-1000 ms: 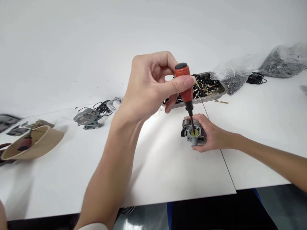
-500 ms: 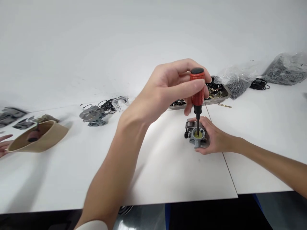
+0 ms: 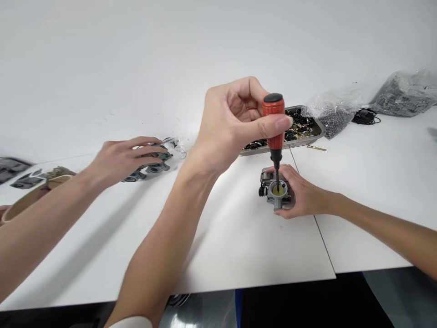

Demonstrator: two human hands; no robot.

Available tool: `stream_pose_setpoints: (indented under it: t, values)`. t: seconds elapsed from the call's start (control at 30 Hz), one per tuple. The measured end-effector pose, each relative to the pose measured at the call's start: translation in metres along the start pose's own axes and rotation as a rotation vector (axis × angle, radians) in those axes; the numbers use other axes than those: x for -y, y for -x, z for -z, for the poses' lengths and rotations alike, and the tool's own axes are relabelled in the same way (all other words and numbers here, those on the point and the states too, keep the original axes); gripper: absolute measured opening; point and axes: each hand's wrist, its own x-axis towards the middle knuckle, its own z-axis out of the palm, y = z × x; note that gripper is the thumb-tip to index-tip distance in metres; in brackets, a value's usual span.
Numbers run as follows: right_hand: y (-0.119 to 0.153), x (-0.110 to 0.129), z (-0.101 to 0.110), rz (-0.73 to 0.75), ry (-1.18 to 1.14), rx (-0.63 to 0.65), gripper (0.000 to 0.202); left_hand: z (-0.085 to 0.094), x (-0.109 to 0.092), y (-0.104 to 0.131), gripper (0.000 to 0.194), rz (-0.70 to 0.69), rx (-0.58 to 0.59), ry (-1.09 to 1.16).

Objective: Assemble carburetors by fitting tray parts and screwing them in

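Observation:
My left hand grips the red handle of a screwdriver between thumb and fingers. The screwdriver stands almost upright, its tip down in the round bore of a grey metal carburetor, on the brass-coloured disc there. Wrapped around the right side of the carburetor, my right hand holds it on the white table. The fingertips of that hand are partly hidden behind the body.
A co-worker's hand lies over grey castings at the left, near a tan oval container. Behind my hands stand a metal tray of small parts, plastic bags and a black cord coil. A brass pin lies nearby.
The co-worker's arm has reached in from the left and its hand now covers castings there. My left fingers have shifted around the screwdriver handle; my right hand keeps hold of the carburetor.

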Motion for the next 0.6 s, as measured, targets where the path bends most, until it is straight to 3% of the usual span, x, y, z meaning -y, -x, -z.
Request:
stream_pose_setpoints:
  t: [0.2, 0.37, 0.6]
  values:
    - [0.001, -0.003, -0.002, 0.016, -0.020, -0.004, 0.077, 0.014, -0.002, 0.001, 0.036, 0.039, 0.074, -0.003]
    - [0.001, -0.001, 0.000, -0.013, -0.019, 0.005, 0.081, 0.008, -0.004, 0.002, 0.036, 0.012, 0.122, 0.018]
    - [0.000, 0.005, 0.003, -0.055, -0.028, 0.041, 0.082, -0.010, 0.000, 0.004, 0.018, -0.069, -0.098, -0.121]
